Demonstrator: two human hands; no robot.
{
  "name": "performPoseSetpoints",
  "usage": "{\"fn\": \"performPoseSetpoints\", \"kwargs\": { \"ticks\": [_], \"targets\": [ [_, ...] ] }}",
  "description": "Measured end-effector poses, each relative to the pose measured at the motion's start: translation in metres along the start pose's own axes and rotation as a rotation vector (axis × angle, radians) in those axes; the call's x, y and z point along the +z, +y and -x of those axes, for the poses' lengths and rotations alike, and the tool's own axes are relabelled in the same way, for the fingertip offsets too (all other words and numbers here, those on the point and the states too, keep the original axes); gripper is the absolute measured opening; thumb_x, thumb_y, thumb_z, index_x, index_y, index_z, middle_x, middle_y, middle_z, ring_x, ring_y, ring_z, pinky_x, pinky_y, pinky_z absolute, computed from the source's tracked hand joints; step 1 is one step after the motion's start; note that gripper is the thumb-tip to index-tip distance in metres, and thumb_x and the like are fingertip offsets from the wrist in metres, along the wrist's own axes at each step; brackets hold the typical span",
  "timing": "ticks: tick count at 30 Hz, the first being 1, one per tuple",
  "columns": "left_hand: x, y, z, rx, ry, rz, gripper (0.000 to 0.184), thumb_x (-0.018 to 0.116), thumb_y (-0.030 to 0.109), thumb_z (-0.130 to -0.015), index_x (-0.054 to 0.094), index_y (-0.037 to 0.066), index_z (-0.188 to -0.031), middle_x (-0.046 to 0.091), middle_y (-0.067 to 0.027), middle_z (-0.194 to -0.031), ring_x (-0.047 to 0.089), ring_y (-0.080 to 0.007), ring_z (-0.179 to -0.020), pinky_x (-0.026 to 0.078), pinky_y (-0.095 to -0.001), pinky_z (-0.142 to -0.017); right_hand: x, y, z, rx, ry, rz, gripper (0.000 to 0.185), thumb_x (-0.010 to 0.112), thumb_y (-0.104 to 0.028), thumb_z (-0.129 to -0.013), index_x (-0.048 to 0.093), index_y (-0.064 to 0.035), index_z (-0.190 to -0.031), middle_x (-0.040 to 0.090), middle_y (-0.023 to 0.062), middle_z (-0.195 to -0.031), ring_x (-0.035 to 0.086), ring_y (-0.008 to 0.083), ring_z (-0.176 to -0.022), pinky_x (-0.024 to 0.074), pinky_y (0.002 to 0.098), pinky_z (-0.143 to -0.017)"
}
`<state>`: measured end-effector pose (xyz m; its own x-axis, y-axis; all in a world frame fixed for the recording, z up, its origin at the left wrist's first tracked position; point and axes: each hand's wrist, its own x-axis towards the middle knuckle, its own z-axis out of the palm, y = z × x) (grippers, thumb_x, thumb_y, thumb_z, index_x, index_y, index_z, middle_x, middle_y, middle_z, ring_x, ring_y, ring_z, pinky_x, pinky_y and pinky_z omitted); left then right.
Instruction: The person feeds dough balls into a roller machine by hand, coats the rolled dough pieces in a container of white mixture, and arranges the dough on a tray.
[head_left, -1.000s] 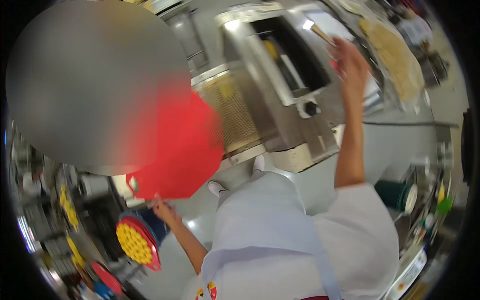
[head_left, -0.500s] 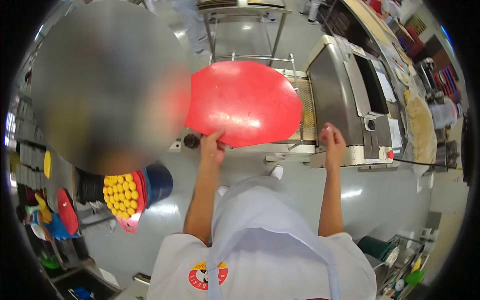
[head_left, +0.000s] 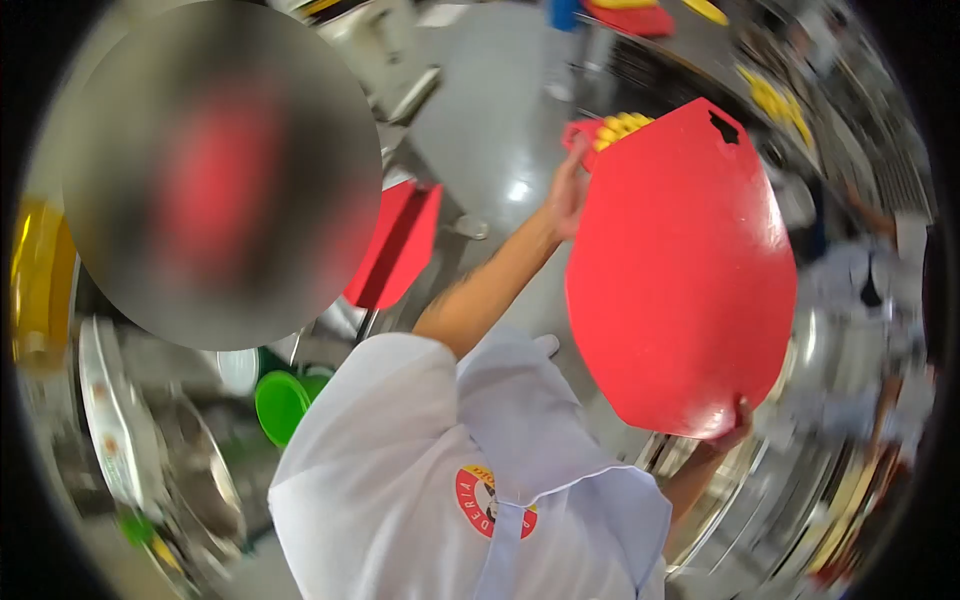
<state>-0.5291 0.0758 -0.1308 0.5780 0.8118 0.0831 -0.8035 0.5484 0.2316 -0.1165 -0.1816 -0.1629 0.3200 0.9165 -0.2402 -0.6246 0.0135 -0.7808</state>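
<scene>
A large red board (head_left: 680, 270) with rounded sides and a dark cut-out hole at its top corner is held up, tilted, on the right of the head view. My left hand (head_left: 569, 195) grips its upper left edge, the fingers partly hidden behind it. At the lower edge my right hand (head_left: 735, 428) is closed round the rim, fingers on the near face. Just past my left hand, several yellow rounds (head_left: 622, 128) lie on another red board (head_left: 580, 130), partly covered by the one I hold.
Another red board (head_left: 412, 245) stands at left, partly behind a large blurred disc (head_left: 225, 180) that hides the upper left. A green container (head_left: 282, 407) is below it. A long dark table (head_left: 690, 60) runs across the upper right. People in white, blurred, are at far right.
The red board has been lifted off the machine's conveyor and turned upright. My right hand, empty before, now holds it too. The view has swung round to another part of the room.
</scene>
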Motion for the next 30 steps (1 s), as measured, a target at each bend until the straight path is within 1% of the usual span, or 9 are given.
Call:
{"fn": "performPoseSetpoints", "kwargs": {
  "ticks": [3,6,9,16,18,22,23,26,30],
  "targets": [
    [-0.022,0.018,0.149,0.169,-0.061,0.085,0.096,0.046,0.079,-0.086,0.027,0.016,-0.157,0.027,-0.0113,-0.162,0.03,-0.0313,-0.147,0.031,-0.0543,-0.116,0.095,0.068,-0.021,0.047,-0.336,-0.116,0.068,0.063,-0.013,-0.082,0.041,-0.0005,-0.144,0.057,0.0165,-0.134,0.06,0.0345,-0.119,0.0511,0.0498,-0.1],
    [0.019,-0.053,0.251,0.358,-0.03,0.065,0.102,0.066,0.069,-0.081,0.02,0.02,-0.158,0.016,-0.0062,-0.165,0.019,-0.0319,-0.151,0.025,-0.0577,-0.118,0.193,0.106,-0.004,0.156,-0.467,-0.074,0.065,0.062,-0.003,-0.081,0.042,-0.0014,-0.143,0.057,0.0141,-0.134,0.058,0.0316,-0.122,0.0495,0.0475,-0.102],
    [0.051,-0.054,0.289,0.61,0.328,-0.358,0.084,0.074,0.041,-0.087,0.029,0.013,-0.153,0.038,-0.0097,-0.154,0.046,-0.03,-0.134,0.035,-0.0536,-0.114,0.294,0.157,0.034,0.296,-0.519,-0.083,0.062,0.06,0.001,-0.084,0.043,-0.0038,-0.143,0.058,0.0125,-0.132,0.058,0.0289,-0.121,0.0473,0.0453,-0.105],
    [0.038,0.126,0.378,1.305,0.779,-0.348,0.06,0.064,-0.005,-0.083,0.044,-0.001,-0.139,0.059,-0.0155,-0.13,0.058,-0.0304,-0.121,0.047,-0.0466,-0.107,0.482,0.277,0.058,0.565,-1.073,-0.319,0.061,0.057,-0.023,-0.099,0.03,-0.006,-0.151,0.044,0.0092,-0.148,0.045,0.0286,-0.135,0.0397,0.0511,-0.11],
    [0.019,0.192,0.442,1.318,0.735,-0.504,0.06,0.064,-0.005,-0.081,0.045,-0.002,-0.138,0.059,-0.0163,-0.13,0.058,-0.0308,-0.122,0.047,-0.0464,-0.108,0.542,0.305,0.025,0.796,-1.204,-0.399,0.058,0.05,-0.025,-0.102,0.028,-0.0053,-0.152,0.041,0.0111,-0.151,0.041,0.0302,-0.139,0.0387,0.0517,-0.11],
    [-0.009,0.311,0.538,1.323,0.802,-0.445,0.055,0.065,-0.003,-0.084,0.047,-0.004,-0.136,0.06,-0.018,-0.129,0.062,-0.0307,-0.117,0.051,-0.0444,-0.102,0.674,0.412,0.015,0.687,-1.238,0.078,0.051,0.061,-0.004,-0.092,0.044,-0.0025,-0.14,0.056,0.0128,-0.135,0.055,0.0265,-0.127,0.0462,0.0454,-0.105],
    [-0.046,0.344,0.569,1.334,0.804,-0.388,0.05,0.065,0.014,-0.092,0.048,-0.002,-0.136,0.058,-0.0182,-0.132,0.057,-0.0321,-0.123,0.046,-0.0454,-0.107,0.706,0.433,0.027,0.717,-1.252,0.045,0.048,0.062,-0.003,-0.09,0.047,-0.0024,-0.135,0.059,0.0124,-0.13,0.058,0.0257,-0.122,0.0494,0.0461,-0.101],
    [-0.045,0.346,0.574,1.582,0.452,-0.143,0.056,0.058,0.039,-0.098,0.048,-0.001,-0.137,0.051,-0.0195,-0.139,0.049,-0.0324,-0.132,0.038,-0.0464,-0.113,0.762,0.505,0.066,0.821,-1.309,0.007,0.036,0.064,-0.001,-0.088,0.055,-0.0019,-0.123,0.065,0.011,-0.117,0.066,0.0243,-0.107,0.0581,0.0476,-0.086],
    [-0.096,0.259,0.543,1.477,0.788,-0.077,0.064,0.053,0.051,-0.099,0.046,0.004,-0.142,0.045,-0.0196,-0.145,0.049,-0.0333,-0.129,0.04,-0.049,-0.111,0.796,0.583,0.113,0.898,-1.251,0.064,0.035,0.062,-0.002,-0.091,0.056,-0.0049,-0.125,0.066,0.0115,-0.114,0.068,0.0257,-0.103,0.0594,0.0465,-0.085]
  ]
}}
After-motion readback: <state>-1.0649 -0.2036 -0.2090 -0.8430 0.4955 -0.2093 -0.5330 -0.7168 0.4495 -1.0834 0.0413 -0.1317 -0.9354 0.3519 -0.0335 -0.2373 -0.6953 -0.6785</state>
